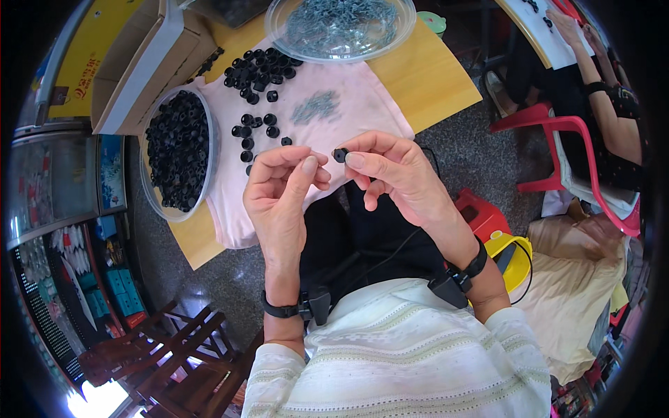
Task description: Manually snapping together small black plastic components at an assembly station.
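Observation:
My right hand (397, 174) pinches a small black knob-like piece (340, 155) between thumb and forefinger, in front of my body. Close to its left, my left hand (282, 191) has thumb and fingertips pressed together; what they hold, if anything, is too small to make out. Beyond both hands a pale pink cloth (380, 104) covers part of the table. On it lie a heap of black pieces (258, 70), a few scattered ones (247, 143) nearer my left hand, and a patch of thin grey pins or screws (315, 106).
A clear tub (211, 164) full of black pieces stands at the left, by an open cardboard box (157, 63). A clear bowl (272, 35) of grey pins stands at the far edge of the wooden table (439, 76). Another person (606, 111) sits on a red chair (585, 129), far right.

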The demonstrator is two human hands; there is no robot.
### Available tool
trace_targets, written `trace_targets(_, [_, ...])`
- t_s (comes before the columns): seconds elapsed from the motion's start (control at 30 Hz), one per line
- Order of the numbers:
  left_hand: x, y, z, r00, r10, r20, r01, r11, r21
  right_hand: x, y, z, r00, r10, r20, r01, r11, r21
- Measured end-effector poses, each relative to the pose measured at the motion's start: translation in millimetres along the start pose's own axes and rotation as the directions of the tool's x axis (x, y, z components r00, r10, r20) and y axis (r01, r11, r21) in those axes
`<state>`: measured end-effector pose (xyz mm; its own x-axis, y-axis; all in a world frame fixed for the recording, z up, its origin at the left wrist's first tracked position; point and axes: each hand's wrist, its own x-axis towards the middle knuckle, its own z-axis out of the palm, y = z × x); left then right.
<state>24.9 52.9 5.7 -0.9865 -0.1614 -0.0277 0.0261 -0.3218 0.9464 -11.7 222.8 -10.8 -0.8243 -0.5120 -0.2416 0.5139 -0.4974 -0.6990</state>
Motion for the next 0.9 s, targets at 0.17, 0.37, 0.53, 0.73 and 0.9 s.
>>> trace_targets(0.17, [-1.6, -2.1, 0.9, 0.986, 0.159, -0.053, -0.159, 0.987, 0.000, 1.2, 6.5, -1.2, 0.998, 0.051, 0.027, -0.052, 0.996, 0.075])
trace_targets(0.37, [-3.2, -3.3, -1.7, 0.985, 0.172, -0.020, -0.172, 0.985, -0.001, 3.2, 7.7, 0.9, 0.996, 0.069, 0.054, -0.074, 0.992, 0.100])
trace_targets(0.53, [-3.4, -4.0, -1.6, 0.986, 0.165, -0.037, -0.166, 0.986, -0.022, 4.2, 6.6, 3.9, 0.995, 0.081, 0.066, -0.087, 0.992, 0.096])
trace_targets(0.73, [-5.8, -5.2, -2.7, 0.961, 0.277, -0.013, -0.265, 0.930, 0.255, 4.5, 8.2, 2.5, 0.995, 0.068, 0.074, -0.075, 0.993, 0.088])
trace_targets(0.9, [-7.1, -1.6, -2.4, 0.911, 0.403, 0.091, -0.393, 0.776, 0.493, 1.6, 8.5, 1.6, 0.999, -0.014, 0.049, 0.014, 1.000, -0.003])
